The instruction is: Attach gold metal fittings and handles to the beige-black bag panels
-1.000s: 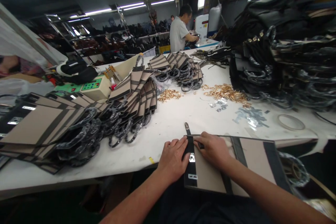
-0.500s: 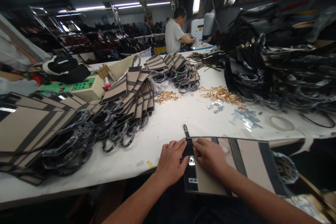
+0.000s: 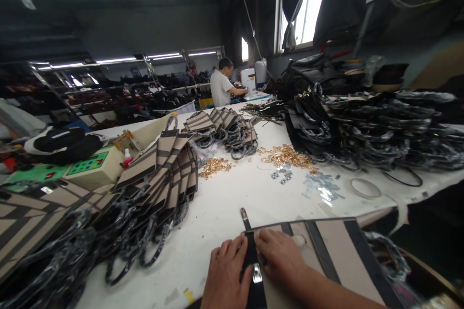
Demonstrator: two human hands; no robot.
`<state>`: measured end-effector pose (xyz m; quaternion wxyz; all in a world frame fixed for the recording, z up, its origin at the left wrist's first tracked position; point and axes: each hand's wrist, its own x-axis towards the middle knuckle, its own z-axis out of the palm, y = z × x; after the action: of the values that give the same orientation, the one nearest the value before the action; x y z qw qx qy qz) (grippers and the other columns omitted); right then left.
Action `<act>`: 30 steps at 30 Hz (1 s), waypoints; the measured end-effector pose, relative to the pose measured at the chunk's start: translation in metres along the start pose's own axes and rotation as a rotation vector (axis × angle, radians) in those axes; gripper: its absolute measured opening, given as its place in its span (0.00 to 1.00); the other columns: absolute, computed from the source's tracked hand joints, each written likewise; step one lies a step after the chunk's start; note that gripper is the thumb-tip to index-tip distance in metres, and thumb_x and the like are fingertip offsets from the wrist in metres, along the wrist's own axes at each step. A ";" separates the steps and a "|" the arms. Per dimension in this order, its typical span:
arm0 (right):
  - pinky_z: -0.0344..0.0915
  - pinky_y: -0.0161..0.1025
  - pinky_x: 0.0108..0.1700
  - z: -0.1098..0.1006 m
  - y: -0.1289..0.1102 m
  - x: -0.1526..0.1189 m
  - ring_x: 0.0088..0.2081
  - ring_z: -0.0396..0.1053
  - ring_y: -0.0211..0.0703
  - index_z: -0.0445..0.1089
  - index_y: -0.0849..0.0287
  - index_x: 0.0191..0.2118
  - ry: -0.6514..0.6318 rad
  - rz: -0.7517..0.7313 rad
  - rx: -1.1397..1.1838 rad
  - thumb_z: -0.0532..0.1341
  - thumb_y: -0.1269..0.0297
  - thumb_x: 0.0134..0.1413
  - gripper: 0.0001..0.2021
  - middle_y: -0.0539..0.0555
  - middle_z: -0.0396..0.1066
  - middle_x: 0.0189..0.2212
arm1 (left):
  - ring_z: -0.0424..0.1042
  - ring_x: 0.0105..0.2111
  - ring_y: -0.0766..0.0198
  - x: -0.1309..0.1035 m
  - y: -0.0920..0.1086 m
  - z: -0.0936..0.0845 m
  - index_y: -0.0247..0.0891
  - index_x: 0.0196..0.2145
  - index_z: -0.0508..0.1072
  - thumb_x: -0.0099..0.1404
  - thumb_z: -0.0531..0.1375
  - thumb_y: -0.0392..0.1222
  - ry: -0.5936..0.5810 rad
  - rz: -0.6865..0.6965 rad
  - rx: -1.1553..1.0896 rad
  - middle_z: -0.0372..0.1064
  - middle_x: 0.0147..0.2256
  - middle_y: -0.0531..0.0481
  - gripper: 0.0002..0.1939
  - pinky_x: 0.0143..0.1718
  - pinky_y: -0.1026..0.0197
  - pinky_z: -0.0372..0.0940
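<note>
A beige and black bag panel point(image 3: 348, 251) lies at the table's front edge, with a narrow strap tab point(image 3: 244, 216) ending in metal poking out past its far edge. My left hand point(image 3: 226, 273) rests with fingers stretched along the panel's black border, thumb beside a silver metal plate point(image 3: 257, 273). Right beside it, my right hand point(image 3: 281, 260) is closed and presses low on the panel. A pale rounded handle end point(image 3: 299, 240) shows behind its knuckles; the rest of that tool is hidden in the fist. A plastic-wrapped bag handle point(image 3: 393, 251) loops from the panel's right end.
Stacked beige and black bag pieces point(image 3: 148, 169) line the left. Gold fittings point(image 3: 288, 155) and flat metal plates point(image 3: 322, 186) lie beyond the panel. Black bags point(image 3: 377, 130) are heaped right, near a tape roll point(image 3: 365, 188). A co-worker point(image 3: 221, 87) is at the far end.
My view has tilted upward, so the table and both hands sit lower in the picture. Both hands stay at the panel's black border, the right still closed.
</note>
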<state>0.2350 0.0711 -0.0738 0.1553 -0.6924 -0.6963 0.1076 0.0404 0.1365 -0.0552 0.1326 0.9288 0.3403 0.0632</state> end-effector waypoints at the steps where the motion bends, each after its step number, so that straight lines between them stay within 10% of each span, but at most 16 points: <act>1: 0.67 0.43 0.50 -0.001 -0.001 0.001 0.49 0.74 0.54 0.75 0.57 0.51 -0.020 0.005 -0.002 0.61 0.74 0.57 0.17 0.58 0.77 0.47 | 0.67 0.62 0.46 0.000 -0.001 0.001 0.42 0.68 0.69 0.70 0.59 0.40 -0.002 0.002 0.020 0.66 0.67 0.45 0.29 0.61 0.44 0.63; 9: 0.66 0.38 0.41 -0.039 0.018 0.010 0.40 0.78 0.47 0.81 0.51 0.40 0.039 0.041 0.097 0.61 0.62 0.63 0.10 0.52 0.80 0.38 | 0.70 0.60 0.48 -0.002 -0.029 0.028 0.45 0.70 0.66 0.72 0.61 0.48 0.129 0.132 0.126 0.66 0.67 0.48 0.30 0.56 0.49 0.68; 15: 0.68 0.37 0.45 -0.099 0.105 0.051 0.42 0.79 0.47 0.84 0.49 0.42 0.118 0.331 0.121 0.64 0.51 0.62 0.13 0.51 0.84 0.41 | 0.75 0.54 0.51 0.000 -0.040 0.037 0.42 0.67 0.68 0.68 0.65 0.48 0.335 0.271 0.241 0.71 0.64 0.50 0.31 0.49 0.52 0.71; 22: 0.68 0.42 0.43 -0.122 0.217 0.103 0.47 0.79 0.58 0.84 0.54 0.49 0.097 0.566 -0.036 0.64 0.62 0.57 0.16 0.60 0.82 0.48 | 0.77 0.50 0.52 0.002 -0.048 0.041 0.42 0.64 0.71 0.65 0.67 0.49 0.434 0.329 0.297 0.73 0.62 0.50 0.31 0.45 0.54 0.73; 30: 0.66 0.36 0.37 -0.140 0.283 0.081 0.36 0.78 0.48 0.86 0.52 0.36 -0.081 0.467 -0.027 0.69 0.63 0.49 0.09 0.52 0.83 0.32 | 0.76 0.51 0.52 0.005 -0.048 0.041 0.42 0.65 0.71 0.67 0.66 0.49 0.447 0.322 0.257 0.73 0.62 0.49 0.30 0.45 0.53 0.74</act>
<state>0.5499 0.1480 -0.0410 0.0888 -0.8318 -0.5244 0.1590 0.0238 0.1667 -0.1086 -0.0758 0.9430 0.2148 0.2427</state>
